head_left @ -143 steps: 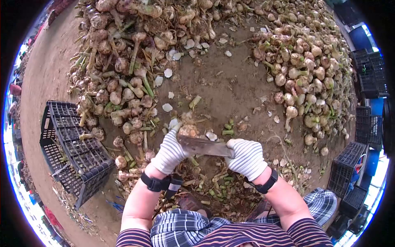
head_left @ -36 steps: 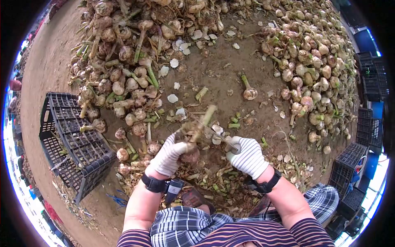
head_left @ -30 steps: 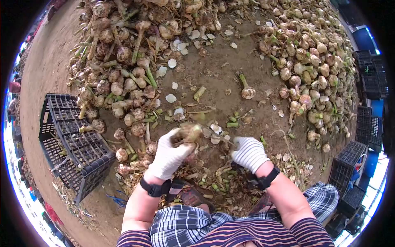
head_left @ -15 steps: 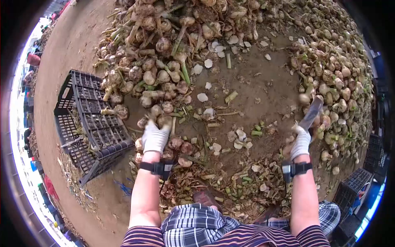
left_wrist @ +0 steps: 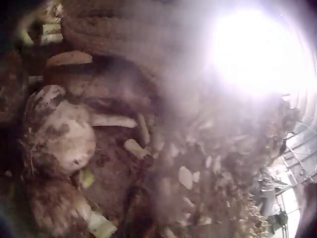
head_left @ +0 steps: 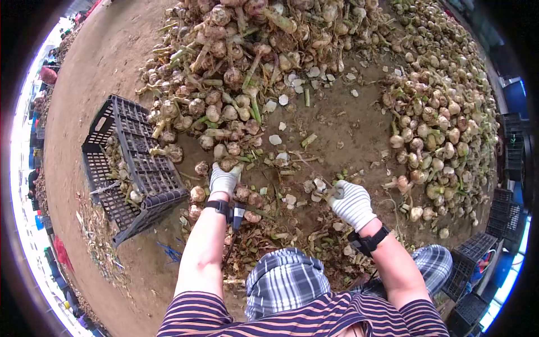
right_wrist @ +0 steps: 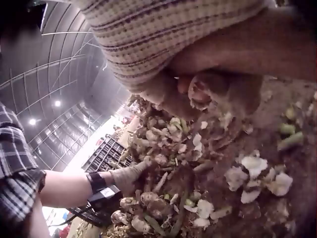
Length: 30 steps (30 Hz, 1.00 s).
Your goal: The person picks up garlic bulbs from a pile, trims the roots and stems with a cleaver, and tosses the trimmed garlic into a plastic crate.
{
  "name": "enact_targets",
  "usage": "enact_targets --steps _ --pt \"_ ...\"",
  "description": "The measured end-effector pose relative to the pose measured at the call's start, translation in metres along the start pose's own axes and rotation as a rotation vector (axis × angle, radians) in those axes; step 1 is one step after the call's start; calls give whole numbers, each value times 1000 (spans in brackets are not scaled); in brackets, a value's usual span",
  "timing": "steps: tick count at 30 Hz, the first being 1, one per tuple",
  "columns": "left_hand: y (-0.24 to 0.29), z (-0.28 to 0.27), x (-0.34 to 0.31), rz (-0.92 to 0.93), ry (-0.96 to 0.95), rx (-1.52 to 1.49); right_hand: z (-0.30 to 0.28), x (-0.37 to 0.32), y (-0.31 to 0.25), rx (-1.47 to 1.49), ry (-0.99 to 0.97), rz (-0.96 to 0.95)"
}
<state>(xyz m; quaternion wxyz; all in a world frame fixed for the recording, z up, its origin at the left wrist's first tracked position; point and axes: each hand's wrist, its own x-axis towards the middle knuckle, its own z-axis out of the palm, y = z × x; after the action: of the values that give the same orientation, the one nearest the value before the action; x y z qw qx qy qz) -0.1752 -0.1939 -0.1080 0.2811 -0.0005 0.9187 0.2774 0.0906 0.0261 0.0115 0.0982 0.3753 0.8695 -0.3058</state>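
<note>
In the head view my gloved left hand is at the near edge of the left heap, its fingers round a soil-stained garlic bulb. Other bulbs lie beside it; the left wrist view shows a pale bulb close up, hazed by glare. My gloved right hand is over the middle ground, fingers curled round a knife handle. The blade is hard to make out. From the right wrist, the striped glove fills the top, and my left hand reaches down to the bulbs.
A black crate leans at the left. Untrimmed garlic is heaped at the back left, more bulbs at the right. Cut stems and peelings litter the near ground. Stacked crates stand far right.
My right hand has swung left from the right-hand heap to the middle. My left hand has stayed by the left bulbs, shifting slightly. The head view has moved a little.
</note>
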Motion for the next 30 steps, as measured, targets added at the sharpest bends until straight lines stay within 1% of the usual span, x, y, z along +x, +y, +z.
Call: enact_targets --steps 1,3,4,5,6,7,8,9,11,12,13,15,16,17,19,20,21,22,23,24,25,27,28,29,30 --pt "2 -4 -12 2 -3 -4 -16 -5 -12 -4 3 2" --pt "22 -21 -48 301 -77 -281 -41 -13 -31 -55 15 -140" --pt "44 -33 -77 307 -142 -319 -46 -17 -36 -47 43 -224" --pt "65 -44 -106 312 -203 -355 -50 -20 -42 -50 41 -228" --pt "69 -47 -126 318 -308 -644 -52 -23 -48 -80 56 -328" --pt "82 -58 -148 245 -410 -681 -53 -23 -54 -108 74 -430" --pt "81 -53 -156 291 -389 -661 -51 -24 -58 -102 68 -487" --pt "79 -50 -159 337 -371 -641 -50 -25 -65 -110 21 -499" --pt "70 -40 -152 613 -526 -454 -47 -26 -72 -161 -96 -498" --pt "65 -28 -149 848 -372 -314 -42 -26 -71 -170 -109 -495" --pt "63 -22 -148 845 -383 -320 -37 -25 -71 -175 -113 -484" --pt "61 -10 -149 706 -469 -452 -31 -24 -73 -129 -141 -481" --pt "83 -16 -160 209 -702 -994 -30 -26 -77 -140 -151 -499" --pt "82 -13 -152 194 -716 -993 -25 -25 -80 -131 -176 -484" --pt "74 -13 -137 -560 -1031 -1476 -14 -22 -85 -92 -168 -450" --pt "70 -13 -133 -594 -1052 -1514 -7 -20 -86 -91 -177 -445" --pt "67 -15 -135 -603 -1046 -1518 4 -18 -85 -64 -115 -456" --pt "75 -24 -142 -530 -972 -1511 14 -15 -84 -37 -54 -472" --pt "79 -28 -146 -453 -897 -1500 21 -11 -84 -36 -60 -481" --pt "62 -18 -146 49 -792 -1108 26 -9 -82 -29 -37 -488" --pt "57 -18 -148 45 -782 -1113 32 -6 -77 -22 -15 -495" --pt "49 -20 -151 515 -590 -534 40 -5 -66 -33 -38 -515" --pt "50 -25 -154 471 -454 -407 41 -5 -64 -50 -80 -507" --pt "49 -34 -161 471 -454 -407 38 -6 -68 -66 -120 -492" --pt "46 -45 -168 476 -522 -543 28 2 -71 -222 -308 -92"
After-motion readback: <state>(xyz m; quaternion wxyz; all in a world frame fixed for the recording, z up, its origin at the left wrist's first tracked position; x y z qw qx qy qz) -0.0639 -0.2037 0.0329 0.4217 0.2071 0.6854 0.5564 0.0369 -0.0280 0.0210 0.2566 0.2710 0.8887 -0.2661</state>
